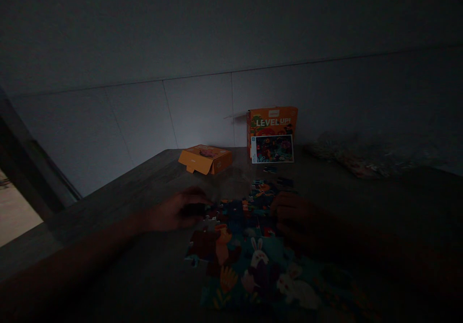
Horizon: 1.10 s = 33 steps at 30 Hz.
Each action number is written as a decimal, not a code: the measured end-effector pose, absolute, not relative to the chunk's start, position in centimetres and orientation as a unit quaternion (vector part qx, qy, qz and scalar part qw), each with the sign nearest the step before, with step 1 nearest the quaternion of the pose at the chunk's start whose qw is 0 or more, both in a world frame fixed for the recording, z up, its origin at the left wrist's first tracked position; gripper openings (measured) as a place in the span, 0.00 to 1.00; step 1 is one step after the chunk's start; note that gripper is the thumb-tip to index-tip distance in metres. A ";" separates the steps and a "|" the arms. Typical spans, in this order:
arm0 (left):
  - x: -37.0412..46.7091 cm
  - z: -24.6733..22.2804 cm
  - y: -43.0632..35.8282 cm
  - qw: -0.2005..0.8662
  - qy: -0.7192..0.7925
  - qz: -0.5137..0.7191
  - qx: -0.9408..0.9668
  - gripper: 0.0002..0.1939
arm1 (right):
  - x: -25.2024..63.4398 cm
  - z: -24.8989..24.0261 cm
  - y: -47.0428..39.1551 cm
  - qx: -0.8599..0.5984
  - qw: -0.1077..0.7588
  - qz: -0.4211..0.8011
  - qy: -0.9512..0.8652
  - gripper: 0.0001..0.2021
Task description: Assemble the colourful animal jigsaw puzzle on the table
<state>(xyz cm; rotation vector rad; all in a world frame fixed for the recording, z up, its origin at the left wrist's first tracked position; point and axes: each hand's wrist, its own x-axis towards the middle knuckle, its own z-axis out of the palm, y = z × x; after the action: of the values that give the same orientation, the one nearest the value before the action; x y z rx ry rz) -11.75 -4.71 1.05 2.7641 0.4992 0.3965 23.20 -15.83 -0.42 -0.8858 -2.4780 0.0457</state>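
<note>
A partly joined colourful jigsaw puzzle point(253, 270) with white rabbits lies on the dark table point(144, 188). My left hand point(177, 210) rests at the puzzle's left upper edge, fingers curled over a dark piece; the dim light hides whether it grips it. My right hand point(294, 213) lies on the puzzle's upper right part, fingers bent and pressing on the pieces. Two loose dark pieces point(278, 176) lie just beyond the puzzle.
An orange puzzle box point(272, 120) stands upright against the wall with a picture card point(272, 149) leaning on it. An open orange box lid point(205, 159) lies to its left. A crumpled clear bag point(365, 161) sits at the right. The scene is very dark.
</note>
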 end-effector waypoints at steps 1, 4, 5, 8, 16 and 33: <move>-11.7 0.8 -4.6 0.153 0.181 0.142 0.961 0.18 | 23.2 -0.4 -15.8 -0.326 0.251 0.017 -0.911 0.08; -11.6 0.2 -4.4 0.135 0.192 0.143 0.962 0.18 | 23.2 -0.6 -15.7 -0.321 0.253 0.015 -0.913 0.08; -11.5 0.1 -4.5 0.123 0.192 0.142 0.963 0.19 | 23.2 -0.6 -15.7 -0.318 0.254 0.012 -0.913 0.09; -11.3 0.2 -4.7 0.101 0.185 0.135 0.968 0.22 | 23.2 -0.6 -15.7 -0.316 0.256 0.008 -0.913 0.08; -11.0 0.8 -4.8 0.104 0.167 0.132 0.972 0.21 | 23.3 -0.7 -15.6 -0.322 0.253 0.014 -0.912 0.08; -10.8 0.9 -4.8 0.069 0.175 0.108 0.976 0.21 | 23.5 -0.8 -15.9 -0.340 0.237 0.021 -0.910 0.08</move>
<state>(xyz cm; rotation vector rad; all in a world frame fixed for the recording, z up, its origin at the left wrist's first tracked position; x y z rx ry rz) -10.80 -4.79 0.86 2.9385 0.5272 0.3261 23.48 -15.88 -0.77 -0.9311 -2.4949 0.0585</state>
